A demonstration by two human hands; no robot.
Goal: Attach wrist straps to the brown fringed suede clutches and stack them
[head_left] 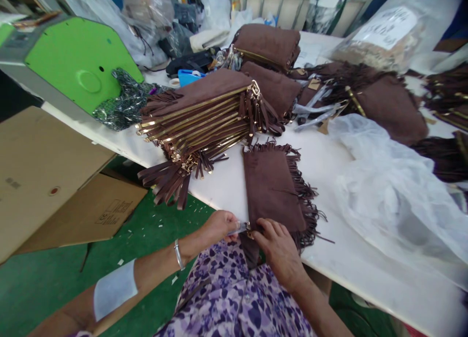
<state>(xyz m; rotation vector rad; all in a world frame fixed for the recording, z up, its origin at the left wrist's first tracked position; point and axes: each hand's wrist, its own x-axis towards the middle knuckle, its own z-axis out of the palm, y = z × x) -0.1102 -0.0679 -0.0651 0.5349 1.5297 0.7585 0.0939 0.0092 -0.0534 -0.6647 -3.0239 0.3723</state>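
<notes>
A brown suede fringed pouch (272,191) lies flat at the near edge of the white table (226,181). My left hand (218,226) is closed in a pinch on a small clear plastic piece (239,227) at the pouch's near corner. My right hand (280,249) rests on the pouch's near end, fingers curled and pressed on the zipper edge. A bracelet (178,254) circles my left wrist. Beyond the pouch stands a slanted stack of the same brown pouches (201,118) with gold zippers and hanging tassels.
More brown fringed bags (380,103) and clear plastic bags (395,191) cover the table's right side. A green machine housing (73,59) stands at the far left. Flat cardboard boxes (47,176) lie on the green floor (153,230) at left.
</notes>
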